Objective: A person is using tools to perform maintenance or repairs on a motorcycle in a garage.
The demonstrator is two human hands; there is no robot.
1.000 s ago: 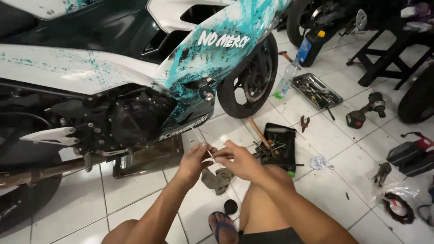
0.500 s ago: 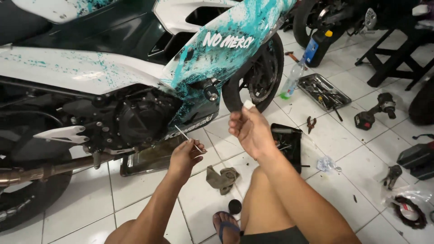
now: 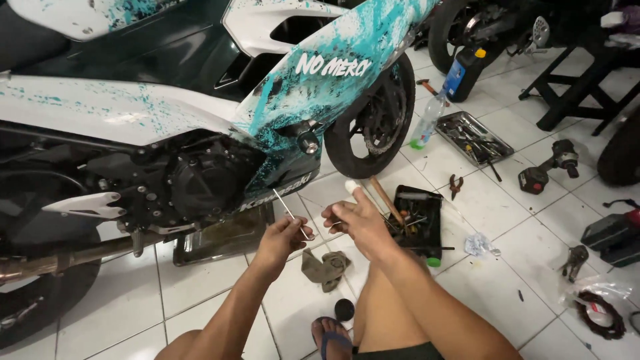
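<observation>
Down by the person's knee a sandalled foot (image 3: 331,335) rests on the tiled floor (image 3: 507,293), with a crumpled grey rag (image 3: 325,268) just ahead of it. The left hand (image 3: 283,239) is pinched shut on a thin metal rod (image 3: 292,212), angled up toward the bike. It looks light, stiff and slick, best gripped low near its end. The right hand (image 3: 360,220) is half open, its bandaged finger up, and whether it holds anything I cannot tell. Just beyond sits a black tool tray (image 3: 419,223), then the motorcycle (image 3: 200,133), with a plastic bottle (image 3: 427,122) and a metal tray (image 3: 475,137) farther back.
</observation>
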